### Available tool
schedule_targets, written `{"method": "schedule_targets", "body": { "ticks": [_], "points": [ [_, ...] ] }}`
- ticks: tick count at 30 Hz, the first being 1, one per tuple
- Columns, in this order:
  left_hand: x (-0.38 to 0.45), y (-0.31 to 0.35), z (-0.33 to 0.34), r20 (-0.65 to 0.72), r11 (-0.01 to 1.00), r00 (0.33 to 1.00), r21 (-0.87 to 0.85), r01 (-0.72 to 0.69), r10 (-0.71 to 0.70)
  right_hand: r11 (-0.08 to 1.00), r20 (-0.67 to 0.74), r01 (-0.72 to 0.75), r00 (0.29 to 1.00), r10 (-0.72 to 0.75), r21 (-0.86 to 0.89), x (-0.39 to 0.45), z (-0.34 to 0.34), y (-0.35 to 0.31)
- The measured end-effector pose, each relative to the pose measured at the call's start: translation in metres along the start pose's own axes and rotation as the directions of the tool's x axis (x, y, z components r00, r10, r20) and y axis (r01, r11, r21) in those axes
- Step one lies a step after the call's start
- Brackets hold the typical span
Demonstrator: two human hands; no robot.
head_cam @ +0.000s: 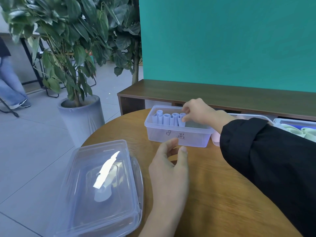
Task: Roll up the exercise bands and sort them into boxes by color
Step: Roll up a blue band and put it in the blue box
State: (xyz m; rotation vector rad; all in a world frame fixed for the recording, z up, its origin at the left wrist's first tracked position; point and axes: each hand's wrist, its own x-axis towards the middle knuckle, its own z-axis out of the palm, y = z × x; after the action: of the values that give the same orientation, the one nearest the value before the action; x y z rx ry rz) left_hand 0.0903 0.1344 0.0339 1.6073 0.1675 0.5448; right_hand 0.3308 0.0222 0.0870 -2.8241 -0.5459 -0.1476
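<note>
While the right hand point(196, 112) reaches into the clear plastic box point(177, 132) at the far side of the round wooden table point(222, 194), its thumb and fingertips pinch the top of a pale lilac rolled band point(182, 119). This roll stands upright as the rightmost of a row of rolled bands point(166, 118), all the same pale colour, packed side by side to the left of the hand in the left part of the box; the box space under the hand's wrist shows bare floor. Handwritten marks sit on the box's near wall. The left hand point(169, 168) rests near the box's front wall, just short of it, thumb and fingers curled part-open around nothing. Left of this hand lie stacked clear lids point(102, 185), overhanging the table edge. Beyond the right forearm's black sleeve point(273, 159), a second container point(297, 127) holds pale green rolls point(294, 129), and a pink item point(215, 137) shows beside the sleeve, mostly hidden.
</note>
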Motion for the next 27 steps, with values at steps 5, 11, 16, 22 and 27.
{"method": "schedule_targets", "body": {
  "ticks": [5,11,16,22,27],
  "points": [
    [0.000,-0.001,-0.001,-0.007,1.000,1.000,-0.010,0.010,-0.010,1.000,-0.053,0.005,0.999,-0.004,0.021,-0.017,-0.019,0.004],
    [-0.007,0.001,-0.002,0.048,0.999,0.998,0.013,0.038,-0.038,0.991,-0.129,0.000,0.992,0.017,0.136,-0.074,-0.048,0.007],
    [-0.031,0.012,0.010,0.115,1.000,0.993,-0.017,0.020,-0.018,0.969,-0.171,-0.010,0.984,0.054,0.247,-0.162,-0.057,0.008],
    [-0.072,0.016,0.036,0.249,0.998,0.967,0.028,-0.054,0.045,0.918,-0.122,-0.101,0.980,0.159,0.384,-0.276,-0.039,0.033],
    [-0.108,0.019,0.055,0.338,0.997,0.941,0.061,-0.055,0.031,0.925,-0.150,-0.209,0.952,0.266,0.317,-0.365,-0.031,0.066]
  ]
}}
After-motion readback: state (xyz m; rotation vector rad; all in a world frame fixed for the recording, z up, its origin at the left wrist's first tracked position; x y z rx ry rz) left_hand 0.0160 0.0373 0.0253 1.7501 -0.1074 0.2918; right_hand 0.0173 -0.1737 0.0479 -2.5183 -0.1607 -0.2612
